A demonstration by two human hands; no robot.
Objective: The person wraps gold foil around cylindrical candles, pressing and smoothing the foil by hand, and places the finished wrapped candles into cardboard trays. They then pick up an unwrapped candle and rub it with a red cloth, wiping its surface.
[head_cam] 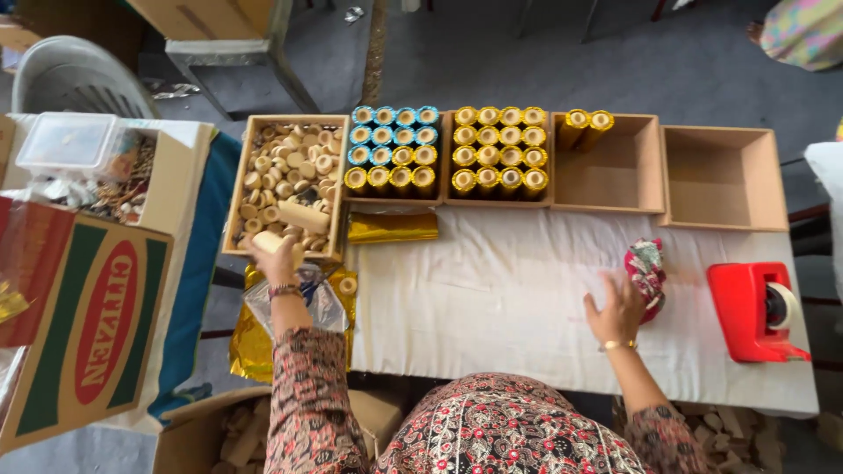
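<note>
Head view: left hand (277,260) grips a plain cardboard tube (267,240) at the near edge of the tube-filled wooden tray (235,189). Right hand (617,309) lies open on the white tabletop (500,290), touching a patterned cloth bundle (646,268). A green-and-red printed carton (88,329) sits left, cut off by the frame.

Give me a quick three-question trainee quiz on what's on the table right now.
1. True or false: the left hand holds a plain tube at the box of plain tubes.
2. What lies beside the right hand? A) scissors B) cloth bundle C) cup
3. How many gold tubes sit in the fourth box from the left?

Key: 1 true; 2 B; 3 two.
</note>
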